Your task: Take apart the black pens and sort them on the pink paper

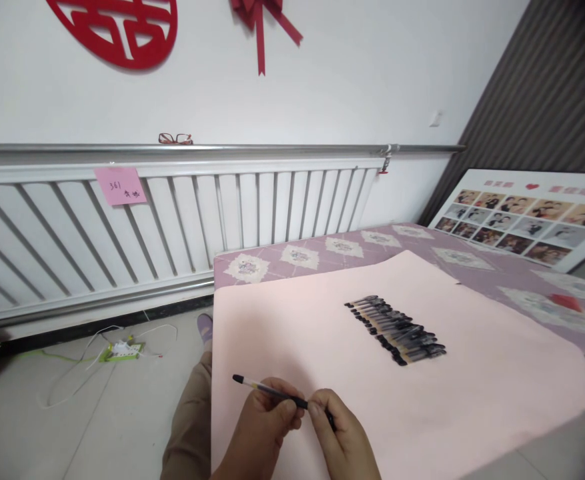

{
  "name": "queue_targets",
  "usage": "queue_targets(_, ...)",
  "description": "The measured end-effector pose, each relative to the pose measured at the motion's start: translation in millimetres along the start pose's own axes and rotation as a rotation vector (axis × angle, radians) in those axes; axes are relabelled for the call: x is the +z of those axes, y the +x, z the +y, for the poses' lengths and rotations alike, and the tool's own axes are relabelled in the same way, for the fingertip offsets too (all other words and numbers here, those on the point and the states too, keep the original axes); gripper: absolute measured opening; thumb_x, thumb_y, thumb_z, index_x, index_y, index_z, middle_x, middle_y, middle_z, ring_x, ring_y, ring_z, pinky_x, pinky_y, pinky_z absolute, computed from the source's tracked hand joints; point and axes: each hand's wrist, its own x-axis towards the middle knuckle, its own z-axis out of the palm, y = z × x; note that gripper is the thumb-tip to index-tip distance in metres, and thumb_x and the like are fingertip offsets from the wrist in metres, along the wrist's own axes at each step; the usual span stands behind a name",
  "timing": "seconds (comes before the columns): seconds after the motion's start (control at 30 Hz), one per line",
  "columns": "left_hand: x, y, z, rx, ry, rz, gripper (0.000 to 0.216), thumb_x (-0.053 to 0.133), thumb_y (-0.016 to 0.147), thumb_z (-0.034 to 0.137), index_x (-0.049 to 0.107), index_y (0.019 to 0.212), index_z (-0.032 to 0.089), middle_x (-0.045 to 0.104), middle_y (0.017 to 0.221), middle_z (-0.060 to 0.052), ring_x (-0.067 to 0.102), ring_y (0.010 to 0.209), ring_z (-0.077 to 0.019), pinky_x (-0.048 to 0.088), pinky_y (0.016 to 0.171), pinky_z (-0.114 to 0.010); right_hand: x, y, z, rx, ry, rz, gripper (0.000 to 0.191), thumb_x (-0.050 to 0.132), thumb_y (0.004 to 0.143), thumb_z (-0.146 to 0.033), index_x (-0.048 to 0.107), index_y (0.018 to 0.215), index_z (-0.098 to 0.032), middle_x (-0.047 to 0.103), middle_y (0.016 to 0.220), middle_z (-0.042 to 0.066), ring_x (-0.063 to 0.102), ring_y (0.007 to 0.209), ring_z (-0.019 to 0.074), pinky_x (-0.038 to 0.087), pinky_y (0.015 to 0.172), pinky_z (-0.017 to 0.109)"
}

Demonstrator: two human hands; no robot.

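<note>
sheet, pale pink, runs under everything in work. its left edge is straight, just beside the person's trouser leg; far edge lies over patterned purple cloth; right corner reaches past the cloth; near edge is out of frame at the bottom. widest stretches of pink for moving: left of the pen row, and to its right. radiator stands along the wall past the table's far left side; photo board leans at far right.

hard to read: pens in the row are packed side by side and overlap at their right ends, so count is uncertain. small writing on the pink note is blurry below "361". red wall ornament and red bow are cut by the top edge. both forearms are cropped at the bottom.

hands: left hand is curled, thumb and fingers pinching the held pen around mid-barrel. right hand is closed on the pen's black right end, which its fingers partly cover. pen sits above the near left part of the sheet, tilted, left end higher in view, well apart from the row.
</note>
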Motion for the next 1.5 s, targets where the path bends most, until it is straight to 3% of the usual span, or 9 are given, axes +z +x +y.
queue_targets(0.2, -3.5, 0.1, -4.0, 0.023, 0.033, -0.038, 0.01, 0.065, 0.065, 0.008, 0.063, 0.073, 0.015, 0.065, 0.067, -0.002, 0.053, 0.058, -0.009, 0.035, 0.057, -0.023, 2.5, -1.8, -1.6, 0.066, -0.014, 0.052, 0.039, 0.036, 0.083, -0.046, 0.047, 0.057, -0.02, 0.043, 0.052, -0.004, 0.042, 0.051, 0.0119, 0.033, 0.049, 0.022)
queue_targets(0.37, 1.5, -0.8, 1.5, 0.006, 0.019, 0.039, 0.01, 0.066, 0.064, 0.01, 0.062, 0.071, 0.015, 0.064, 0.069, -0.002, 0.053, 0.06, -0.0097, 0.036, 0.058, -0.023, 2.9, -0.3, -1.0, 0.084, 0.103, 0.093, 0.026, 0.049, 0.076, -0.046, 0.054, 0.072, -0.021, 0.049, 0.06, -0.004, 0.046, 0.057, 0.0128, 0.038, 0.055, 0.022)
queue_targets(0.6, 1.0, 0.0, -1.8, 0.013, 0.031, -0.012, 0.01, 0.066, 0.064, 0.011, 0.062, 0.071, 0.015, 0.064, 0.066, -0.002, 0.052, 0.058, -0.0098, 0.035, 0.058, -0.024, 2.2, -1.9, -3.3, 0.098, 0.053, 0.06, 0.037, 0.041, 0.081, -0.047, 0.046, 0.056, -0.021, 0.042, 0.053, -0.004, 0.043, 0.053, 0.0121, 0.035, 0.05, 0.021)
queue_targets(0.77, -0.8, 0.3, -2.1, 0.026, 0.027, -0.004, 0.009, 0.066, 0.064, 0.011, 0.063, 0.071, 0.015, 0.064, 0.066, -0.001, 0.051, 0.058, -0.0093, 0.034, 0.058, -0.024, 0.9, -1.2, -0.9, 0.066, 0.089, 0.074, 0.026, 0.047, 0.078, -0.046, 0.052, 0.071, -0.021, 0.049, 0.061, -0.004, 0.047, 0.059, 0.013, 0.038, 0.056, 0.021)
queue_targets(0.97, 1.6, -0.6, -0.1, 0.017, 0.049, 0.01, 0.01, 0.068, 0.062, 0.013, 0.063, 0.069, 0.016, 0.064, 0.065, -0.001, 0.051, 0.056, -0.01, 0.034, 0.057, -0.025, 0.2, -1.3, -3.1, 0.077, 0.022, 0.062, 0.038, 0.041, 0.081, -0.049, 0.045, 0.055, -0.021, 0.043, 0.053, -0.004, 0.043, 0.053, 0.0123, 0.035, 0.05, 0.021)
queue_targets(1.13, 3.2, -1.8, 1.4, 0.011, 0.041, 0.034, 0.01, 0.068, 0.061, 0.012, 0.063, 0.069, 0.015, 0.064, 0.066, -0.002, 0.051, 0.058, -0.0099, 0.034, 0.058, -0.025, -1.2, -1.1, -3.7, 0.054, 0.058, 0.035, 0.031, 0.046, 0.078, -0.048, 0.052, 0.066, -0.021, 0.051, 0.06, -0.003, 0.048, 0.059, 0.0138, 0.039, 0.056, 0.022)
queue_targets(1.27, 3.4, -2.2, 2.0, 0.014, 0.065, 0.001, 0.01, 0.069, 0.062, 0.014, 0.063, 0.07, 0.015, 0.063, 0.065, -0.001, 0.05, 0.056, -0.0098, 0.034, 0.058, -0.025, 0.3, -0.7, -1.3, 0.09, 0.033, 0.03, 0.038, 0.041, 0.08, -0.049, 0.045, 0.055, -0.021, 0.045, 0.054, -0.004, 0.045, 0.054, 0.0127, 0.036, 0.052, 0.022)
queue_targets(1.4, 3.0, -1.3, 1.2, 0.007, 0.076, 0.027, 0.011, 0.07, 0.061, 0.014, 0.063, 0.069, 0.015, 0.064, 0.065, -0.002, 0.05, 0.056, -0.0096, 0.034, 0.057, -0.025, 2.9, -0.6, -0.8, 0.072, 0.077, 0.077, 0.028, 0.047, 0.077, -0.047, 0.053, 0.067, -0.021, 0.048, 0.058, -0.004, 0.045, 0.056, 0.0127, 0.037, 0.054, 0.022)
queue_targets(1.5, 1.6, -0.8, -0.5, 0.014, 0.068, 0.028, 0.01, 0.068, 0.062, 0.013, 0.063, 0.069, 0.015, 0.062, 0.063, -0.001, 0.05, 0.055, -0.0092, 0.034, 0.057, -0.025, 2.8, -0.2, -1.2, 0.066, 0.075, 0.09, 0.029, 0.049, 0.076, -0.045, 0.05, 0.062, -0.021, 0.046, 0.056, -0.004, 0.043, 0.056, 0.0123, 0.036, 0.054, 0.022)
